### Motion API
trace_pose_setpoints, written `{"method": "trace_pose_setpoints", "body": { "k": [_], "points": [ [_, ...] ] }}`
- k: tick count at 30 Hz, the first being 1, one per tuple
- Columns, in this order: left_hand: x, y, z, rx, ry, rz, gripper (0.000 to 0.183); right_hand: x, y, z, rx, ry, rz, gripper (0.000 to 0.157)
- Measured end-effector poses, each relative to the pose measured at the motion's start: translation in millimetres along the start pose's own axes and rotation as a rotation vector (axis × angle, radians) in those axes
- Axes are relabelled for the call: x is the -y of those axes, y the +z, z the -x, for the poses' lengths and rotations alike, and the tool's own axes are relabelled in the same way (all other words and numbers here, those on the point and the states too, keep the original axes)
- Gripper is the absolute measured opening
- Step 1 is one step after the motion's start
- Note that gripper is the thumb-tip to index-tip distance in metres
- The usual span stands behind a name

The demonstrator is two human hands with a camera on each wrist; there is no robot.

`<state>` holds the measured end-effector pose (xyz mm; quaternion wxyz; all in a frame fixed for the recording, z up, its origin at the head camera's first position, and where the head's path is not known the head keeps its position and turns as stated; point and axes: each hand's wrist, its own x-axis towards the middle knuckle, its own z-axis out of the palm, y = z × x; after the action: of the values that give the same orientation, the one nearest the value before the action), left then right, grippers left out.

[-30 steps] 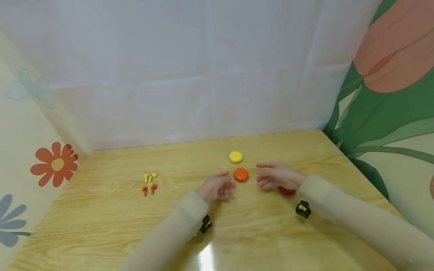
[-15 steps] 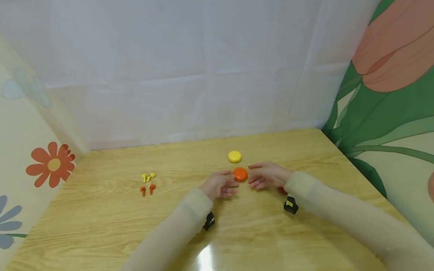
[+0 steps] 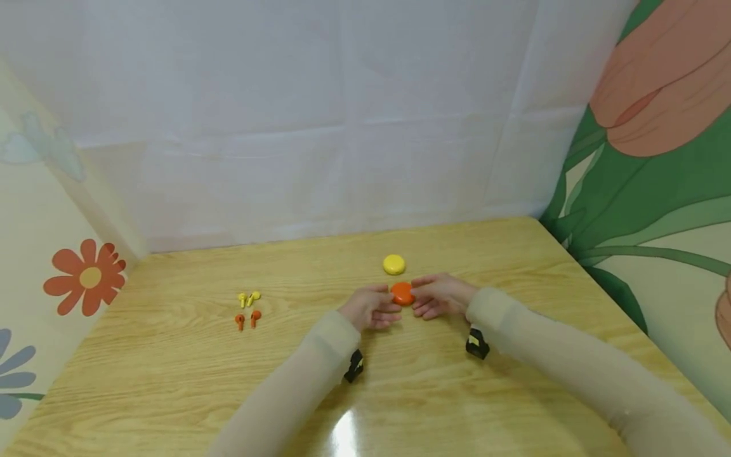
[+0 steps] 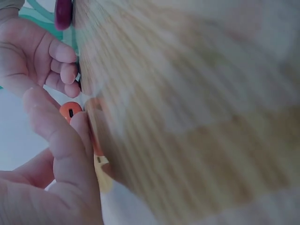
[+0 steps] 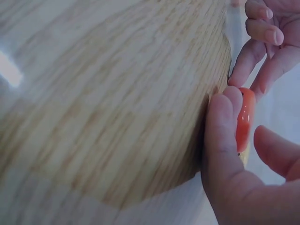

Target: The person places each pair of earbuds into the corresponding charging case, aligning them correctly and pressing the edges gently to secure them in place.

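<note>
A round orange earbud case [image 3: 402,293] lies on the wooden table between both hands. My left hand [image 3: 368,308] is at its left side, fingers loosely bent; in the right wrist view its fingertips reach the case's far end. My right hand [image 3: 440,295] is at the right side, its fingertips against the case. In the right wrist view the right thumb [image 5: 276,152] stands apart from the orange shell. A small dark port shows on the case in the left wrist view. Just behind lies a yellow earbud case [image 3: 394,264].
Two yellow earbuds [image 3: 249,299] and two orange earbuds [image 3: 248,320] lie to the left on the table [image 3: 171,355]. A dark red case [image 4: 63,14] shows beyond the right hand in the left wrist view. A white cloth [image 3: 257,127] hangs behind the table.
My right hand has moved left, from apart from the orange case to touching it. The left hand has shifted slightly right, closer to the case.
</note>
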<state>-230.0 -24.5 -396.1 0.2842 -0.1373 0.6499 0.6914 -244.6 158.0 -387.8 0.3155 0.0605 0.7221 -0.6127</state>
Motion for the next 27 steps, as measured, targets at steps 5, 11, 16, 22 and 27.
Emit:
{"method": "trace_pose_setpoints", "body": {
  "k": [5,11,16,22,27],
  "points": [
    [-0.1,-1.9,-3.8,0.015,-0.029,0.006,0.05,-0.6,-2.0,-3.3,0.012,0.016,-0.01,0.057],
    [-0.2,-2.6,-5.8,0.032,-0.046,0.028,0.045,-0.6,-1.4,-5.6,0.018,0.038,-0.037,0.056],
    [-0.8,-5.3,-3.6,0.061,-0.031,0.044,0.045,-0.3,-0.6,-4.0,0.022,0.021,-0.061,0.056],
    [-0.3,-8.7,1.7,0.072,-0.02,0.072,0.043,1.8,2.3,5.8,0.042,-0.034,-0.09,0.054],
    [-1.3,-10.2,11.3,0.089,0.021,0.082,0.041,5.7,6.2,15.6,0.029,-0.079,-0.087,0.054]
  ]
}}
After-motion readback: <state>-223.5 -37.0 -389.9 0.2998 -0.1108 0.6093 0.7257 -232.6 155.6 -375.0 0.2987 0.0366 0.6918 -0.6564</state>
